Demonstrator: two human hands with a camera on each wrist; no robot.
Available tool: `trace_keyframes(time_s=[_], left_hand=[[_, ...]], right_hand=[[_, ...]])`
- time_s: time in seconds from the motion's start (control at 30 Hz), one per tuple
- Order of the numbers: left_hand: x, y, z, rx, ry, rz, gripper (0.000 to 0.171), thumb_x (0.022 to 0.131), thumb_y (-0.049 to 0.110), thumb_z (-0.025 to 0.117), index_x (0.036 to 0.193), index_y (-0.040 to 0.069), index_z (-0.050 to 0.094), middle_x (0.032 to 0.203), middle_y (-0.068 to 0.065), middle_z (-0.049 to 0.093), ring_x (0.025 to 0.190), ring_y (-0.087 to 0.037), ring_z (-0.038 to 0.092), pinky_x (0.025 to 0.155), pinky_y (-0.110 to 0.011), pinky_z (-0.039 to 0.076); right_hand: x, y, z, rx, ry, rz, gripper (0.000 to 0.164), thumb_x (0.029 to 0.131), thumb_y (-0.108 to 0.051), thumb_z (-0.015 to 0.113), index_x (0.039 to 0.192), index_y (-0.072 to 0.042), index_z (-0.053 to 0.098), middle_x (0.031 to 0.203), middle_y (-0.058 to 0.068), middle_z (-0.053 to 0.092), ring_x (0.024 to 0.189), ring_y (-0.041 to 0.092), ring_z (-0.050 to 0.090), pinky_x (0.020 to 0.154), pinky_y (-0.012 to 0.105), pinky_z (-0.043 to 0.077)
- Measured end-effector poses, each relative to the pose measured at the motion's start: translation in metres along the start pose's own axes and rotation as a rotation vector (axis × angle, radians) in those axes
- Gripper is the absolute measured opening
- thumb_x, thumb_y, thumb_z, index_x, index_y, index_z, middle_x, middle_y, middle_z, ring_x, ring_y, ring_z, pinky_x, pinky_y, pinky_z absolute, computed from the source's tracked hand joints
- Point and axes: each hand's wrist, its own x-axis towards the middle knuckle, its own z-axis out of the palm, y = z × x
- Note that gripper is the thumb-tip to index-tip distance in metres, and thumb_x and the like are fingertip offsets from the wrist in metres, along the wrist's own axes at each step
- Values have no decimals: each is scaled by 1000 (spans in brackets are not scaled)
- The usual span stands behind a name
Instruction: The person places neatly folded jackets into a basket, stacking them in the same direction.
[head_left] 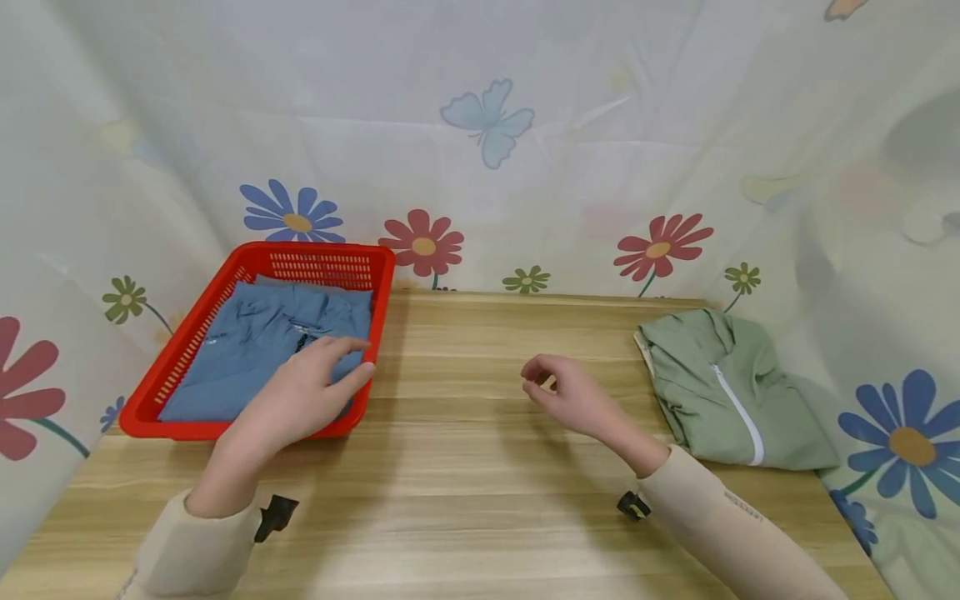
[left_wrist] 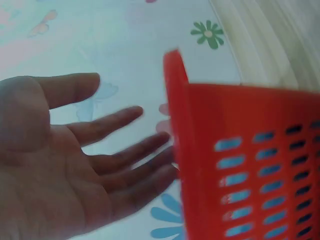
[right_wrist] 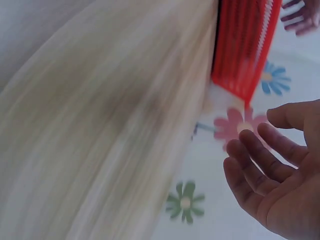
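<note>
My left hand hovers over the near right part of a red plastic basket, thumb and fingers spread and holding nothing. Inside the basket lies a folded blue garment with small light print and a dark detail near its collar. In the left wrist view the fingers reach close to the basket's rim; whether they touch it I cannot tell. My right hand hangs above the wooden table, fingers loosely bent, nothing in it. To its right lies a folded green garment with a white zipper.
The wooden table runs between basket and green garment. A white flowered curtain hangs behind and along both sides, close to the basket and the green garment. A black strap piece sits at the left wrist, another at the right.
</note>
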Motion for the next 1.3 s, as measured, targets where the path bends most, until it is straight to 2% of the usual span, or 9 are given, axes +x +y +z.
trace_keyframes(time_s=[0.23,0.43,0.53,0.67,0.83,1.07,1.17,1.3], left_hand=[[-4,3,14,-94,37,81,46,104,32,61,141,5,57,140,-14,56,127,-35,52,104,-60,45],[-6,11,26,-132,1,134,42,104,29,63,139,7,60,138,-9,59,123,-30,54,101,-55,49],[-7,13,32,-143,-10,159,41,104,31,63,136,7,62,135,-7,61,119,-27,56,97,-51,52],[-5,15,40,-152,-21,182,37,103,30,64,134,10,64,132,-4,62,120,-24,57,98,-49,51],[-5,17,50,-162,-55,193,34,102,28,65,132,12,65,132,-2,63,118,-24,58,98,-49,52],[-5,19,64,-151,-143,175,35,102,30,65,133,14,65,135,-1,61,122,-26,57,99,-46,51],[-5,20,70,-140,-169,199,35,103,32,65,132,15,66,133,0,61,119,-23,58,98,-45,52],[-5,20,78,-140,-196,241,34,103,34,63,131,14,66,130,-1,63,116,-23,58,97,-45,51]], right_hand=[[-26,27,-32,-75,137,47,15,99,-12,69,111,-3,72,107,10,71,99,28,66,76,47,57],[-45,54,-60,-141,301,82,18,97,-6,69,112,2,70,109,20,69,100,38,63,75,52,54],[-54,63,-76,-155,369,125,23,98,-5,67,118,6,66,116,27,65,106,43,60,80,57,51],[-67,73,-99,-145,415,212,33,101,-8,62,127,11,59,125,33,59,117,50,53,90,64,44],[-77,98,-120,-175,398,356,44,103,-14,59,135,16,51,133,40,50,123,57,44,97,69,37],[-89,130,-139,-110,253,583,71,108,-30,50,149,21,24,146,48,29,131,64,31,101,72,33],[-93,137,-144,-98,212,647,74,109,-35,44,151,22,19,148,49,23,133,65,27,102,73,31],[-98,147,-146,-91,201,682,75,110,-36,40,149,24,18,147,50,22,133,66,25,104,73,29]])
